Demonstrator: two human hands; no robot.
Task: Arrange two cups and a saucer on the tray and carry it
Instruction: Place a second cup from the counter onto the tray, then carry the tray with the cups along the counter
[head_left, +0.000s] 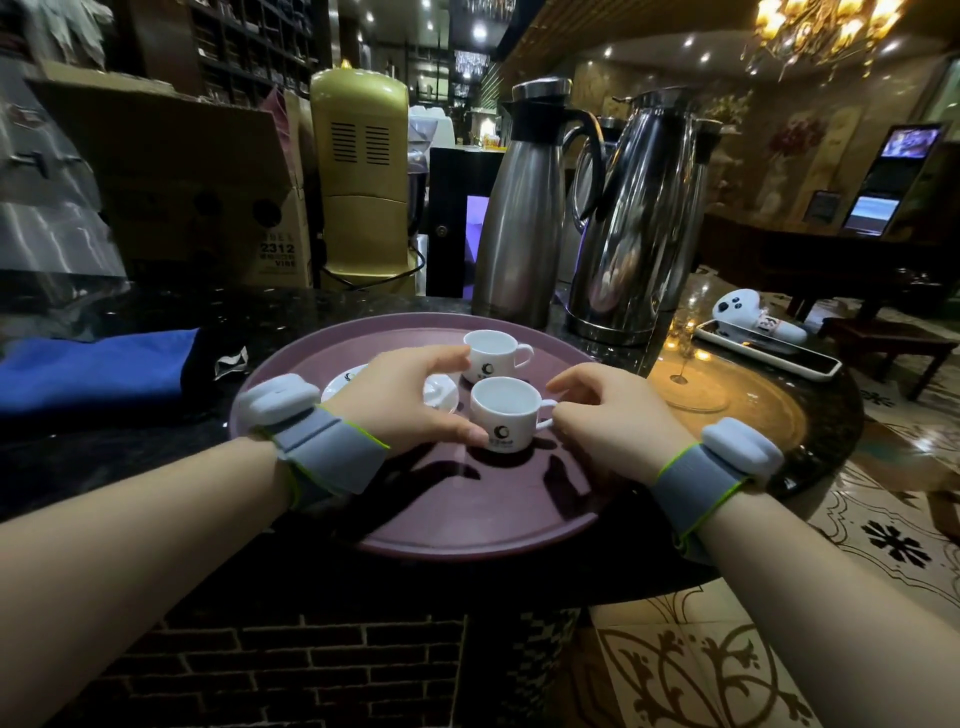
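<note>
Reaching in from the bottom corners, both forearms meet at centre frame over the tray (436, 525). Left hand (400, 395) is spread wide, thumb tip touching the lower left side of the near cup (505, 415), fingers stretched up toward the far cup (491, 356); it wraps neither cup fully, so it reads as open w/ light contact. Right hand (608, 421) has fingers curled, thumb & forefinger pinching the near cup's handle on its right side. Each wrist carries a grey strap w/ a pale sensor box (278, 402).

Both cups are white w/ a dark round logo, standing upright on the tray, far one just above the near one, close but apart. Saucer (441, 395) lies on the tray left of the cups, mostly hidden under the left hand.

Tray is round, purple-brown, sitting on a dark speckled counter (156, 452) at centre frame. Above it, upper centre-right, stand two steel jugs (519, 228). Gold appliance (361, 171) & cardboard box (208, 192) sit upper left; blue cloth (93, 369) at left edge. At right: white controller (753, 319) resting on a phone (774, 351).
</note>
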